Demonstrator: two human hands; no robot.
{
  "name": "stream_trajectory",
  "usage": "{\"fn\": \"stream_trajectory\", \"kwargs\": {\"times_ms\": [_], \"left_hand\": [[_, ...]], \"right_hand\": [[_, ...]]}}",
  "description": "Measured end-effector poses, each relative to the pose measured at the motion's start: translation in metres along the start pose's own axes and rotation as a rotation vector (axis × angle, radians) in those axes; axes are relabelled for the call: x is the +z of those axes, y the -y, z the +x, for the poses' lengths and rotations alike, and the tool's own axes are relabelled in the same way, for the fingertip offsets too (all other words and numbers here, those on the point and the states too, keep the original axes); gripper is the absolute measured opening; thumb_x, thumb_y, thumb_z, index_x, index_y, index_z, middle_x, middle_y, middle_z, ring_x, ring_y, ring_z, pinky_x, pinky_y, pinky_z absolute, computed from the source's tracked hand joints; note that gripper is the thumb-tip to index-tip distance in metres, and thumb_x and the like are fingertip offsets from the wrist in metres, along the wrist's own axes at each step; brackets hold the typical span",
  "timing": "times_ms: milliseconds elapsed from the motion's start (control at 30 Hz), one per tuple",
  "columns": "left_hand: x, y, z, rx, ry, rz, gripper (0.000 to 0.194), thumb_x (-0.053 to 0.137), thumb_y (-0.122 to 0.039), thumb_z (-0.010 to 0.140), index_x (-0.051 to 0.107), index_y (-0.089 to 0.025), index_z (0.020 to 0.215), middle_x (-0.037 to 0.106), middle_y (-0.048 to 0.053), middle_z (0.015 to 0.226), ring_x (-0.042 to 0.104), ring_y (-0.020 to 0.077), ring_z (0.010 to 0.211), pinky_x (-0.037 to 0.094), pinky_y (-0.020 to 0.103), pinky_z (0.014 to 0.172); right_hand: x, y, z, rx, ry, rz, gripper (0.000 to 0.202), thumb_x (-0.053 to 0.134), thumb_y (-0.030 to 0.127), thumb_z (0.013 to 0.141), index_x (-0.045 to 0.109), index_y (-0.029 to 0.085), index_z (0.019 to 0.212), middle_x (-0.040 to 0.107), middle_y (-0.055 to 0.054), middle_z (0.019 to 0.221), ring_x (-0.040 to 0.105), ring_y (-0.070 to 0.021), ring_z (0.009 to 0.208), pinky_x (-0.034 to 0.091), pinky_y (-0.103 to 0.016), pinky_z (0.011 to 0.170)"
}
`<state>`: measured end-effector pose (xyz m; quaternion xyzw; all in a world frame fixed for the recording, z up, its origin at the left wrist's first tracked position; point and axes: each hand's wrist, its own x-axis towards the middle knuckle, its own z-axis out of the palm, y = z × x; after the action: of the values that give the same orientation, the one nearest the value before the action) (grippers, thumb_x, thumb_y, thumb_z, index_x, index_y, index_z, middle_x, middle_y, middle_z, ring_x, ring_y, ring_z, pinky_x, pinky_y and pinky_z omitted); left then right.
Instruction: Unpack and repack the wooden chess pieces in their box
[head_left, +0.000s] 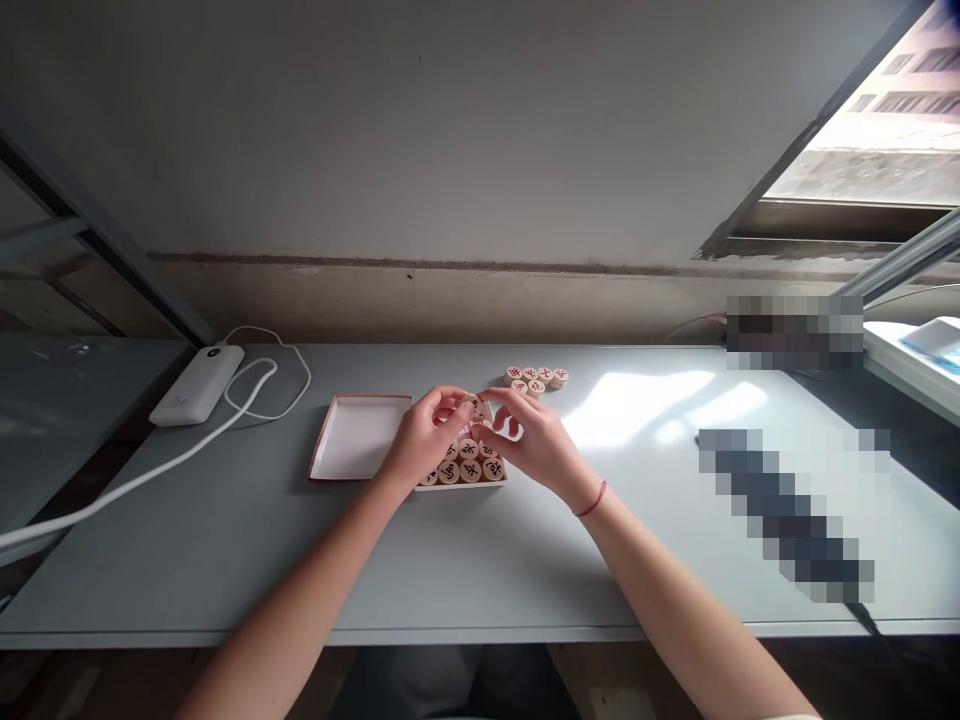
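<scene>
A box [480, 484] of round wooden pieces with dark characters stands on the grey table [525, 560]. Over its back part, my left hand [436, 425] pinches a round wooden piece [480, 409] between thumb and fingers. My right hand [529, 432] is at the right side of that piece, its index fingertip at the upper edge and its fingers curved apart. Behind the hands, several round pieces with red characters [535, 379] stand in a group. Both hands hide the back of the box.
The open lid [360, 437] lies left of the box, white inside. Further left are a white power bank [198, 385] and a white cable [172, 463]. Blurred dark objects lie at the right. A wall [420, 300] rises behind the table.
</scene>
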<state>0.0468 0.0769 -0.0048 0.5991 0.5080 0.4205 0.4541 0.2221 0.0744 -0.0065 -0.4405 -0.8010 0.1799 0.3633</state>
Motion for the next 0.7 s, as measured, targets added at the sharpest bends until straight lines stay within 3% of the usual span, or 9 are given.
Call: {"fn": "stream_trajectory", "kwargs": {"times_ms": [67, 133, 233, 300, 467, 533, 600, 700], "left_hand": [[0.003, 0.002, 0.000, -0.023, 0.011, -0.105, 0.025, 0.058, -0.042, 0.083, 0.059, -0.019, 0.094, 0.068, 0.005, 0.091, 0.066, 0.0185, 0.089, 0.052, 0.029, 0.078], [0.005, 0.003, 0.001, -0.020, -0.074, -0.169, 0.024, 0.061, -0.038, 0.081, 0.058, -0.018, 0.093, 0.068, 0.007, 0.096, 0.066, 0.0185, 0.091, 0.053, 0.031, 0.081], [0.004, 0.006, 0.002, 0.033, -0.216, -0.223, 0.024, 0.063, -0.033, 0.080, 0.055, -0.018, 0.097, 0.067, 0.007, 0.098, 0.066, 0.0168, 0.091, 0.052, 0.032, 0.086], [0.001, 0.007, 0.004, 0.058, -0.237, -0.217, 0.025, 0.062, -0.032, 0.081, 0.055, -0.019, 0.101, 0.067, 0.006, 0.098, 0.066, 0.0156, 0.090, 0.052, 0.032, 0.086], [0.000, 0.008, 0.003, 0.013, -0.203, -0.112, 0.031, 0.062, -0.027, 0.079, 0.057, -0.021, 0.108, 0.064, 0.006, 0.111, 0.064, 0.0154, 0.095, 0.052, 0.029, 0.086], [0.002, 0.006, 0.001, 0.021, -0.173, -0.059, 0.032, 0.061, -0.028, 0.080, 0.057, -0.021, 0.111, 0.065, 0.006, 0.111, 0.064, 0.0152, 0.094, 0.053, 0.028, 0.084], [0.004, 0.004, -0.002, 0.074, -0.149, 0.046, 0.030, 0.060, -0.030, 0.082, 0.058, -0.021, 0.111, 0.066, 0.005, 0.105, 0.065, 0.0148, 0.088, 0.054, 0.027, 0.079], [0.006, 0.004, -0.005, 0.292, -0.167, 0.333, 0.023, 0.060, -0.029, 0.084, 0.059, -0.020, 0.106, 0.067, 0.004, 0.094, 0.064, 0.0153, 0.079, 0.053, 0.029, 0.077]], "right_hand": [[-0.001, 0.000, 0.001, -0.027, -0.013, -0.042, 0.023, 0.053, 0.034, 0.088, 0.058, 0.023, 0.108, 0.067, -0.004, 0.095, 0.060, -0.0124, 0.066, 0.049, -0.026, 0.063], [-0.009, -0.006, 0.002, 0.008, -0.031, -0.108, 0.020, 0.051, 0.034, 0.089, 0.059, 0.023, 0.104, 0.068, -0.005, 0.096, 0.061, -0.0125, 0.065, 0.047, -0.025, 0.062], [-0.031, -0.028, 0.004, 0.232, -0.101, -0.240, 0.017, 0.051, 0.035, 0.088, 0.059, 0.023, 0.095, 0.071, -0.004, 0.095, 0.060, -0.0137, 0.061, 0.045, -0.027, 0.060], [-0.044, -0.046, 0.003, 0.401, -0.124, -0.336, 0.015, 0.052, 0.036, 0.085, 0.058, 0.023, 0.088, 0.071, -0.003, 0.094, 0.059, -0.0148, 0.059, 0.043, -0.028, 0.060], [-0.053, -0.074, -0.001, 0.561, 0.021, -0.437, 0.013, 0.053, 0.035, 0.082, 0.058, 0.023, 0.082, 0.071, -0.003, 0.091, 0.061, -0.0191, 0.069, 0.040, -0.028, 0.057], [-0.050, -0.074, -0.001, 0.591, 0.082, -0.463, 0.015, 0.051, 0.035, 0.083, 0.058, 0.023, 0.080, 0.070, -0.004, 0.084, 0.060, -0.0189, 0.066, 0.038, -0.027, 0.054], [-0.045, -0.065, 0.002, 0.572, 0.050, -0.451, 0.015, 0.051, 0.035, 0.083, 0.058, 0.022, 0.080, 0.069, -0.006, 0.085, 0.057, -0.0170, 0.062, 0.038, -0.027, 0.053], [-0.034, -0.040, 0.005, 0.416, -0.049, -0.188, 0.020, 0.053, 0.040, 0.084, 0.059, 0.021, 0.087, 0.068, -0.007, 0.095, 0.054, -0.0130, 0.057, 0.041, -0.027, 0.054]]}}
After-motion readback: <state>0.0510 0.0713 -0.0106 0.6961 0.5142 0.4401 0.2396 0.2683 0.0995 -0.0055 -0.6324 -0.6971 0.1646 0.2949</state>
